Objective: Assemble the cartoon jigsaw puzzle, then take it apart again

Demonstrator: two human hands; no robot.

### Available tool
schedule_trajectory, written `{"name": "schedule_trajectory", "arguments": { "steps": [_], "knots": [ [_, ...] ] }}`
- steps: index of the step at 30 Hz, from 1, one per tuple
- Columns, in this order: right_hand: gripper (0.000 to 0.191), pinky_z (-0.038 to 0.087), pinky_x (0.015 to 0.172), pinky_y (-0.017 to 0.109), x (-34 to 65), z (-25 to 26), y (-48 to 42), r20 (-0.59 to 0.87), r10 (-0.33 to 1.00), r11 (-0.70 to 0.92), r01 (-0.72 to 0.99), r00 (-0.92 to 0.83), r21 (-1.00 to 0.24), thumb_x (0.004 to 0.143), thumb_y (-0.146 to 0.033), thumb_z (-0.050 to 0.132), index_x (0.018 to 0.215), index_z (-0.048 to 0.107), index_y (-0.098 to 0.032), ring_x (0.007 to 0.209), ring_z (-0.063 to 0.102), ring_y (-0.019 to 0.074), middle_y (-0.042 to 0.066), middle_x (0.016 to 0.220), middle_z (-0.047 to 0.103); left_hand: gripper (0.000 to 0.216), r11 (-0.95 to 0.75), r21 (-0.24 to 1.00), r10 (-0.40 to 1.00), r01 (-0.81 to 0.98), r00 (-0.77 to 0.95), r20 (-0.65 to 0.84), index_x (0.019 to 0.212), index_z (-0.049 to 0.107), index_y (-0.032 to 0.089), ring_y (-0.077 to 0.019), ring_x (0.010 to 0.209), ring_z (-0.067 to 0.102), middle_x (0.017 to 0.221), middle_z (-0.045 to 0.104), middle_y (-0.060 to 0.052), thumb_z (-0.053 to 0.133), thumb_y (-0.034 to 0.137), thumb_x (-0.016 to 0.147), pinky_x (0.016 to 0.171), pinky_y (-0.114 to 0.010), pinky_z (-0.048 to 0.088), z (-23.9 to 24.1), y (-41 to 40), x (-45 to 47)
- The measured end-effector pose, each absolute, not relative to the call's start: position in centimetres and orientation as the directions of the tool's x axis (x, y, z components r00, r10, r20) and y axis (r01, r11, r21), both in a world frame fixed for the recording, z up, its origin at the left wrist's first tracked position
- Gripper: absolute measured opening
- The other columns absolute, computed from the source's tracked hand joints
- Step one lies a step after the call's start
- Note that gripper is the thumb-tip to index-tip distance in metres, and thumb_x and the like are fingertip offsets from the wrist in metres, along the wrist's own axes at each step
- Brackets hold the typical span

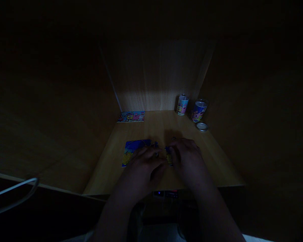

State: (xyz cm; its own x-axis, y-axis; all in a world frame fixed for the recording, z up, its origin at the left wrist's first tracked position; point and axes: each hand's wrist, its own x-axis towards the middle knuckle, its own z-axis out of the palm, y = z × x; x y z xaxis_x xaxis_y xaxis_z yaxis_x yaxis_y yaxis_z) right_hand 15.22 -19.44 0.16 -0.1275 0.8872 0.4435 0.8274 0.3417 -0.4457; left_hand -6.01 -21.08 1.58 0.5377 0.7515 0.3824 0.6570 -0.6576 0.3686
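A blue and yellow cartoon jigsaw puzzle (132, 150) lies partly put together on a wooden desk (217, 168). My left hand (145, 164) rests on its right edge with the fingers curled down. My right hand (187, 158) lies just to the right, fingers bent over a small puzzle piece (168, 155) between the two hands. The scene is very dark, so the fingertips are hard to read.
A cartoon picture card (131, 116) lies at the back left. Two printed cartoon tins, one (182, 104) and another (199, 110), stand at the back right with a round metal lid (202, 126) beside them. Wooden walls enclose the desk. A white cable (15, 191) hangs lower left.
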Motion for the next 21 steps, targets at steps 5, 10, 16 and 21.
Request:
{"name": "schedule_trajectory", "arguments": {
  "steps": [5,10,16,21],
  "knots": [
    [0.024,0.057,0.099,0.054,16.0,1.1,-21.5,0.318,0.929,0.330,0.817,-0.191,-0.473,0.100,-0.036,0.081,0.117,0.072,-0.022,0.110,0.073,0.0358,0.012,0.117,0.079,0.020,-0.622,0.386,0.779,0.681,0.488,0.395,0.120,0.078,0.025,-0.0321,0.127,0.071,0.138,0.076,-0.009,0.069,0.016,0.105,0.111,-0.059,0.058,1.2,-20.4,-6.0],
    [0.029,0.059,0.099,0.046,16.9,1.4,-21.9,0.267,0.906,0.419,0.773,-0.327,-0.476,0.087,-0.017,0.093,0.110,0.077,-0.026,0.115,0.075,0.0317,0.007,0.118,0.080,0.018,-0.594,0.394,0.796,0.701,0.444,0.411,0.118,0.077,0.025,-0.0317,0.122,0.072,0.132,0.077,-0.008,0.069,0.015,0.105,0.110,-0.058,0.059,0.9,-20.1,-6.2],
    [0.015,0.057,0.085,0.038,17.2,0.8,-20.1,0.318,0.895,0.435,0.770,-0.313,-0.467,0.102,-0.013,0.075,0.094,0.077,-0.026,0.092,0.077,0.0239,0.002,0.098,0.081,0.017,-0.594,0.413,0.799,0.691,0.443,0.407,0.117,0.077,0.025,-0.0302,0.121,0.072,0.130,0.077,-0.008,0.070,0.015,0.105,0.109,-0.054,0.060,0.9,-20.3,-6.5],
    [0.015,0.059,0.101,0.049,17.0,0.2,-20.0,0.374,0.897,0.396,0.805,-0.236,-0.441,0.101,-0.026,0.080,0.116,0.077,-0.023,0.112,0.075,0.0313,0.010,0.120,0.080,0.016,-0.586,0.414,0.805,0.697,0.441,0.396,0.116,0.077,0.024,-0.0300,0.120,0.072,0.129,0.078,-0.008,0.069,0.015,0.105,0.109,-0.055,0.060,0.9,-20.2,-6.4]
  ]
}}
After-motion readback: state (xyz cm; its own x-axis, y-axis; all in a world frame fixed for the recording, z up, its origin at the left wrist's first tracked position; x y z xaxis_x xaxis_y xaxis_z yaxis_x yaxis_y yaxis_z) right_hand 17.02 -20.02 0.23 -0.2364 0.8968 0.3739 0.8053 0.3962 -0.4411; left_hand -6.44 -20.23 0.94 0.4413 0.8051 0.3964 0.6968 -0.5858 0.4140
